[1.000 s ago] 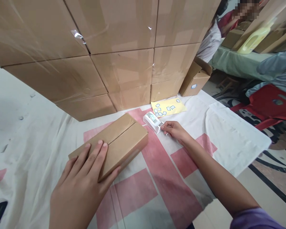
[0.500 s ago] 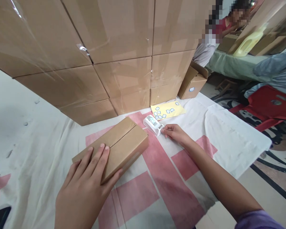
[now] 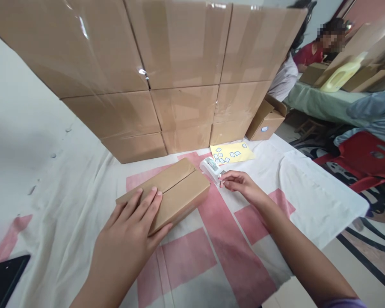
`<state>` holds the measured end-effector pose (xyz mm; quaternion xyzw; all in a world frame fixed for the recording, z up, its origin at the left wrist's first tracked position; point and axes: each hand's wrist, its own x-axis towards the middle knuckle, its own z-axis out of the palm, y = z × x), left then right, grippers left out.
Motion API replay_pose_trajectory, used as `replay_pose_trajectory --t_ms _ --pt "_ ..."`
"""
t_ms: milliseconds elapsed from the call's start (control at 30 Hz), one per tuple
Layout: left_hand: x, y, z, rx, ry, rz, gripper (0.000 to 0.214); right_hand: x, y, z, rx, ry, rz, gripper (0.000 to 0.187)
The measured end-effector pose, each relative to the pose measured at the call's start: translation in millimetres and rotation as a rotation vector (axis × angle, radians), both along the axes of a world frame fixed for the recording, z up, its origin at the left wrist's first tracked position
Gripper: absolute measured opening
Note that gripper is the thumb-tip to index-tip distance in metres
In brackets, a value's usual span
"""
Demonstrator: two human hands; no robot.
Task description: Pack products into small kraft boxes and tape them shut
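Note:
My left hand (image 3: 133, 233) rests on a small closed cardboard box (image 3: 182, 201), fingers across its top and thumb along its near side. The box lies flat on the cloth, with a seam running along its top. My right hand (image 3: 239, 184) is at the front end of a small white tape dispenser (image 3: 211, 169). Its thumb and forefinger are pinched on the end of a piece of clear tape (image 3: 221, 181), which is small and partly hidden by the fingers. The dispenser stands just right of the box's far end.
Large taped cartons (image 3: 182, 107) form a wall behind. A yellow sheet with blue-edged stickers (image 3: 234, 153) lies past the dispenser, near an open carton (image 3: 265, 122). A black phone (image 3: 8, 278) lies at lower left. Other people sit at the far right by a red chair (image 3: 375, 158).
The view has shifted, so everything sits further right in the picture. My right hand stays at the dispenser's front, its fingers slightly changed. My left hand remains on the box.

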<state>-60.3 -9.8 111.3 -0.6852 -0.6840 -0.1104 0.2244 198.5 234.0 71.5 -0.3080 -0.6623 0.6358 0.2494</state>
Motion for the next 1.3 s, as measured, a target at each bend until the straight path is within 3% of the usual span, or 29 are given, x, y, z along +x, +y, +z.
replay_pose_trajectory --t_ms 300,500,600,800,900,1067,1300 --pt "-0.7 -0.3 8.8 -0.061 0.021 0.038 0.057 -15.1 -40.0 66.2 0.175 0.149 0.003 0.027" --pt "-0.9 -1.8 16.4 -0.182 -0.154 0.034 0.059 -50.8 -70.0 97.4 0.222 0.144 0.211 0.036" --pt "-3.7 -3.4 19.9 -0.238 -0.247 0.038 0.059 -78.3 -75.4 97.5 0.18 0.171 0.241 0.031" --pt "-9.5 -7.2 24.0 -0.265 -0.314 0.005 0.056 -114.3 -79.6 96.9 0.093 0.178 0.109 0.026" --pt "-11.8 -10.2 20.7 -0.248 -0.335 0.024 0.066 -119.8 -83.6 98.1 0.136 0.162 0.108 0.028" --pt "-15.4 -11.8 10.3 -0.268 -0.312 -0.055 0.067 -122.0 -86.0 89.5 0.199 0.121 0.141 0.031" --pt "-17.7 -10.6 9.3 -0.267 -0.364 -0.054 0.071 -127.3 -86.8 73.1 0.249 0.147 0.285 0.035"
